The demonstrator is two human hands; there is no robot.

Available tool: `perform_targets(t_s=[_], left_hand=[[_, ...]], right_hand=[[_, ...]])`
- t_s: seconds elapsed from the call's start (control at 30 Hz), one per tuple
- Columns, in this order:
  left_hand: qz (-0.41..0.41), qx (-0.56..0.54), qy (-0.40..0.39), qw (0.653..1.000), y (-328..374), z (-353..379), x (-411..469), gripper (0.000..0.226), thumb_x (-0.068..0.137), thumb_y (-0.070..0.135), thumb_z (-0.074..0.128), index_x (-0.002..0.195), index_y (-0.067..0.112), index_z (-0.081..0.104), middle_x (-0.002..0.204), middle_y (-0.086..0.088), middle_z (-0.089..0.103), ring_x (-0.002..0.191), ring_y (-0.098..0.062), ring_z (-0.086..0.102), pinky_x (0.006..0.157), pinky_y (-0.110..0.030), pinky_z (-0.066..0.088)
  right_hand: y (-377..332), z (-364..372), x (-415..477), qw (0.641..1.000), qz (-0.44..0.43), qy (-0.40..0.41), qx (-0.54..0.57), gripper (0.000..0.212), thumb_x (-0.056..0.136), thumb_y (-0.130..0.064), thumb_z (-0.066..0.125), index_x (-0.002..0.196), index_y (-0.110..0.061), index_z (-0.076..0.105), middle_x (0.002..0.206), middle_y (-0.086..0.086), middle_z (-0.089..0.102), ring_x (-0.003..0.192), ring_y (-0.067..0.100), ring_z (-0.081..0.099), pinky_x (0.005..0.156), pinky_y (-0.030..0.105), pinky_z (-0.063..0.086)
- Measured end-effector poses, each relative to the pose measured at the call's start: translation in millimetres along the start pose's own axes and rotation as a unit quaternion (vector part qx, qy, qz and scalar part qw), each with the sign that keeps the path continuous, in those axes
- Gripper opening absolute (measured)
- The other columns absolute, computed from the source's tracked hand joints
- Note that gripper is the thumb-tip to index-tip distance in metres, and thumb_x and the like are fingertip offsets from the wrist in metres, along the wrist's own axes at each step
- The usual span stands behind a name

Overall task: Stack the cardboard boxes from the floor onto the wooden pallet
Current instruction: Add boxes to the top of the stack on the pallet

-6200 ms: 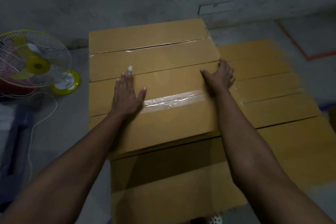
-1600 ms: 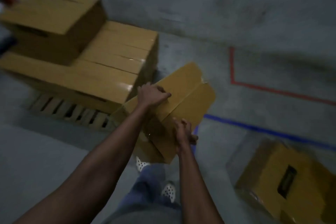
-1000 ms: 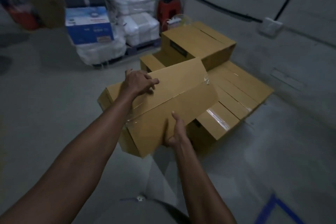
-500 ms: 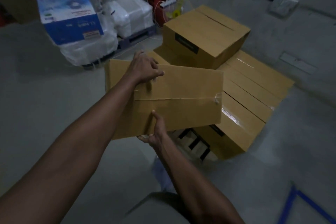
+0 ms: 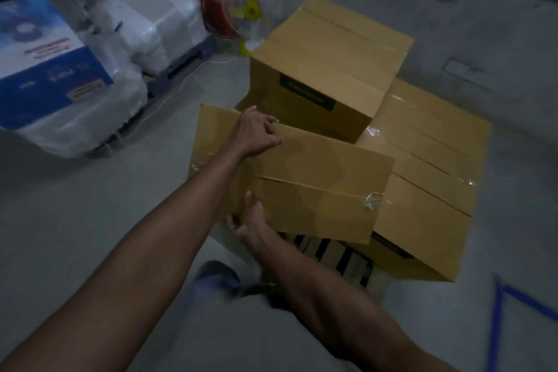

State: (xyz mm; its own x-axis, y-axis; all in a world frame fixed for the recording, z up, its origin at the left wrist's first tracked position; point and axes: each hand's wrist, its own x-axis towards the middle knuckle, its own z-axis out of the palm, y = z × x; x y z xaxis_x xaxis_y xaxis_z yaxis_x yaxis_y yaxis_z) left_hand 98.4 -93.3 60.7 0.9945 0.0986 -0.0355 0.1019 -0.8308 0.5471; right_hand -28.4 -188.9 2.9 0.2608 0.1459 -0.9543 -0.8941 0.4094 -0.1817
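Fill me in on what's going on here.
A person holds a taped cardboard box in both hands: the left hand grips its far edge, the right hand supports its near edge. It hangs over the wooden pallet, beside the flat boxes and the top box loaded there. It is not yet set down.

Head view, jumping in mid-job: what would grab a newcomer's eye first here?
The cardboard box held in mid-frame: the left hand grips its far top edge, the right hand holds its near lower edge. Just behind it sits the stack on the wooden pallet: a flat layer of boxes with one upper box at its far left. Further back, white wrapped goods and a fan.
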Motion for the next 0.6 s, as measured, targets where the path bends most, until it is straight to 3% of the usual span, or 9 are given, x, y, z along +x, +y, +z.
perform_targets(t_s=[0.1,0.23,0.33,0.43,0.47,0.53,0.6], left_hand=[[0.039,-0.007,-0.031,0.999,-36,-11,54,0.026,0.079,0.027,0.080,0.059,0.013,0.072,0.113,-0.004,0.075,0.115,-0.011,0.063,0.122,-0.038,0.019],[0.094,0.020,-0.104,0.990,-93,-19,130,0.036,0.077,0.034,0.081,0.051,0.032,0.057,0.129,-0.006,0.069,0.127,-0.016,0.056,0.121,-0.043,0.017],[0.125,0.088,-0.157,0.976,-124,-22,175,0.022,0.075,0.053,0.076,0.074,0.032,0.069,0.154,-0.005,0.045,0.145,-0.022,0.033,0.124,-0.045,0.009],[0.139,0.121,-0.233,0.955,-147,-31,206,0.032,0.079,0.055,0.073,0.098,0.029,0.074,0.165,-0.006,0.020,0.154,-0.029,0.007,0.125,-0.049,0.002],[0.133,0.128,-0.285,0.940,-152,-27,205,0.040,0.079,0.056,0.071,0.106,0.027,0.074,0.164,-0.006,0.023,0.153,-0.031,0.011,0.124,-0.050,0.009],[0.092,0.157,-0.390,0.903,-168,-10,192,0.048,0.075,0.052,0.068,0.111,0.021,0.072,0.142,-0.009,0.052,0.137,-0.031,0.041,0.109,-0.045,0.038],[0.008,0.150,-0.455,0.877,-185,1,159,0.020,0.084,0.023,0.061,0.098,0.010,0.068,0.097,-0.008,0.063,0.103,-0.024,0.060,0.077,-0.031,0.049]], right_hand=[[-8,60,26,0.999,-0.023,0.009,0.028,0.045,0.088,-0.037,0.074,0.128,-0.020,0.064,0.131,0.006,0.060,0.109,0.028,0.058,0.061,0.032,0.054],[-30,146,70,0.993,-0.050,0.043,0.097,0.025,0.090,-0.028,0.068,0.112,-0.016,0.068,0.110,0.009,0.066,0.090,0.025,0.061,0.057,0.031,0.050],[-43,197,95,0.985,-0.091,0.049,0.137,0.019,0.096,-0.018,0.051,0.103,-0.012,0.068,0.103,0.013,0.066,0.083,0.026,0.059,0.062,0.036,0.055],[-49,228,106,0.977,-0.117,0.012,0.179,0.024,0.098,-0.020,0.049,0.111,-0.009,0.066,0.111,0.016,0.067,0.092,0.030,0.060,0.065,0.041,0.056],[-54,236,108,0.975,-0.126,0.007,0.183,0.023,0.099,-0.023,0.049,0.107,-0.010,0.066,0.108,0.016,0.066,0.092,0.030,0.059,0.068,0.041,0.055],[-68,251,106,0.970,-0.155,0.008,0.185,0.021,0.100,-0.024,0.046,0.097,-0.012,0.064,0.097,0.017,0.063,0.084,0.031,0.058,0.068,0.041,0.054],[-86,266,103,0.969,-0.206,0.039,0.133,0.019,0.102,-0.015,0.040,0.096,-0.010,0.058,0.087,0.016,0.055,0.072,0.030,0.053,0.058,0.036,0.052]])
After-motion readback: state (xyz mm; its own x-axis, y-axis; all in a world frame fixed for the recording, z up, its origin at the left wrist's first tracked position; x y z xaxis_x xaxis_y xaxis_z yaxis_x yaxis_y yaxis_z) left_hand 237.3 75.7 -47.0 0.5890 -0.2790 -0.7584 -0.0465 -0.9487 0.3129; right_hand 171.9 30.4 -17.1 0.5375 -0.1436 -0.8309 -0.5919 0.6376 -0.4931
